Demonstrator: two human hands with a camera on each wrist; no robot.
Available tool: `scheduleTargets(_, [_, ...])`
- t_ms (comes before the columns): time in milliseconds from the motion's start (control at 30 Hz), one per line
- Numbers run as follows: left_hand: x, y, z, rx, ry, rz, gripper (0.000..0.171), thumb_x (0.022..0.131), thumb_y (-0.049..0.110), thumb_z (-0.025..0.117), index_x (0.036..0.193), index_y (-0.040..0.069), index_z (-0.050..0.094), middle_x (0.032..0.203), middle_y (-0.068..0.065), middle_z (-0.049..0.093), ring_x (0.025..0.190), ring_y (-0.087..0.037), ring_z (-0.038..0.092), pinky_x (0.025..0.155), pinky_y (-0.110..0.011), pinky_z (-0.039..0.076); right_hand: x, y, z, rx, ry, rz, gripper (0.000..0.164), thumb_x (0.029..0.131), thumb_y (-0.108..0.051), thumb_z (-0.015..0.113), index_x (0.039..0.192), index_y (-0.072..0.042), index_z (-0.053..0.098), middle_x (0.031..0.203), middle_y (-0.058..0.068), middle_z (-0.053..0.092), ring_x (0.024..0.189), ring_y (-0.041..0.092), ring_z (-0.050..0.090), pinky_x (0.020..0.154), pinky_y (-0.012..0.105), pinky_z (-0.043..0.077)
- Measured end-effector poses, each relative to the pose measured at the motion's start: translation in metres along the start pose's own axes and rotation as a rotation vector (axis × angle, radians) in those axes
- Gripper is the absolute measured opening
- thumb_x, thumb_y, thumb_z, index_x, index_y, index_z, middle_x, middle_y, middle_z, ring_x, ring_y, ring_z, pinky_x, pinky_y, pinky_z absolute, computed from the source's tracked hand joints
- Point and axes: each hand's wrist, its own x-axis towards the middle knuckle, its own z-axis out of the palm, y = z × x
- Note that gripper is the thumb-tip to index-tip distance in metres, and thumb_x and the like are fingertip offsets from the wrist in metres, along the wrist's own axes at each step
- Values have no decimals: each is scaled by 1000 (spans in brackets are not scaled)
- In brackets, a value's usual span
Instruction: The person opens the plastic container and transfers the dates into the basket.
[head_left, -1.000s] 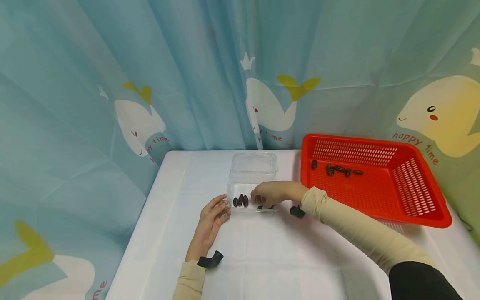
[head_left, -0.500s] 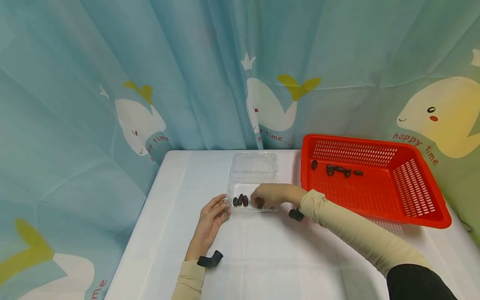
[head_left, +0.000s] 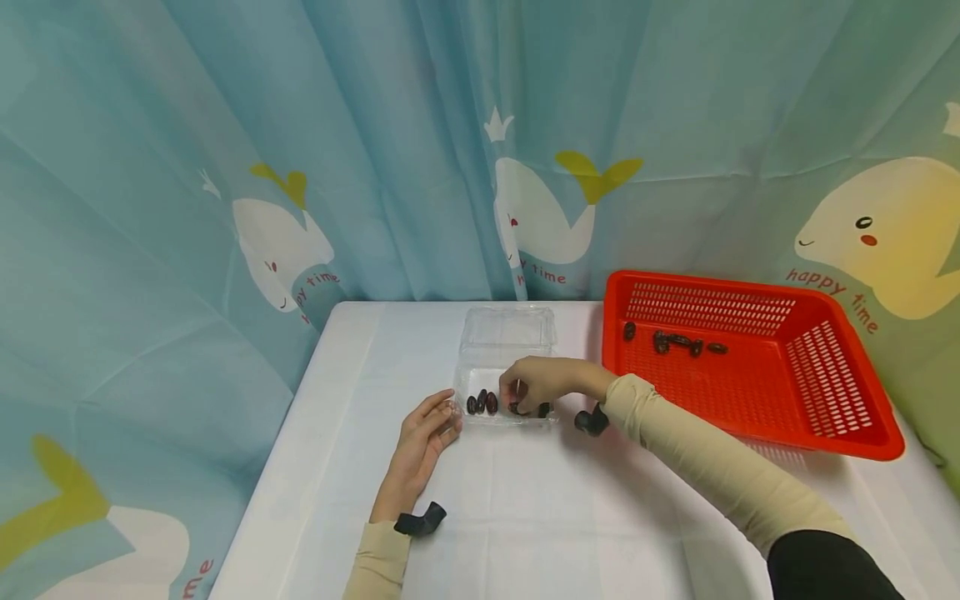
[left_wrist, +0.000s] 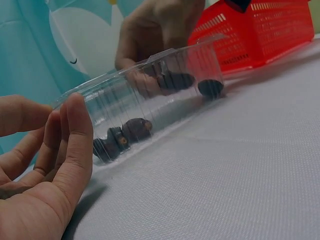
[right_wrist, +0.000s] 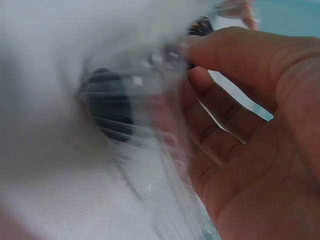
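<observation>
right hand (head_left: 543, 379) with fruit (left_wrist: 177, 81) in container (left_wrist: 169, 107)

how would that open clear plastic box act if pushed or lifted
The clear plastic box probably flexes if squeezed, as it looks thin and see-through. It is likely light and apt to slide, holding only a few dark oval pieces. Its open lid might flop when lifted, since it appears joined along one edge.

Head view bright, left wrist dim; right wrist: container (right_wrist: 142, 137) blurred, glinting.
</observation>
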Motion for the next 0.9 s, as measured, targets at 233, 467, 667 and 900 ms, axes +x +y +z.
scheduleTargets(233, [-1, 1, 2, -19, 7, -9, 44, 106, 5, 55, 148, -5, 46, 108, -2, 62, 99, -10, 63, 86, -22, 59, 0, 3, -9, 156, 67, 2, 19, 88, 3, 67, 101, -10, 72, 97, 0, 70, 94, 13, 66, 84, 24, 58])
scheduleTargets(467, [0, 1, 1, -16, 13, -8, 44, 105, 6, 55, 148, -4, 47, 111, -3, 61, 100, -11, 62, 86, -23, 59, -9, -1, -11, 464, 158, 55, 19, 94, -4, 63, 111, -6, 71, 100, 2, 70, 93, 18, 68, 88, 31, 61])
scheduleTargets(667, [0, 0, 0, -16, 4, -5, 44, 106, 6, 54, 148, -4, 46, 112, -3, 61, 100, -11, 62, 87, -23, 59, -16, -3, -12, 784, 253, 67, 27, 97, -4, 63, 123, 4, 63, 100, 0, 66, 95, 15, 64, 98, 38, 61])
scheduleTargets(900, [-1, 1, 0, -6, 0, -11, 45, 107, 7, 54, 149, -4, 44, 111, -2, 60, 101, -11, 62, 88, -23, 59, -32, 2, -23, 1110, 351, 53, 17, 102, 0, 57, 111, -10, 67, 92, -1, 66, 89, 14, 69, 92, 31, 63])
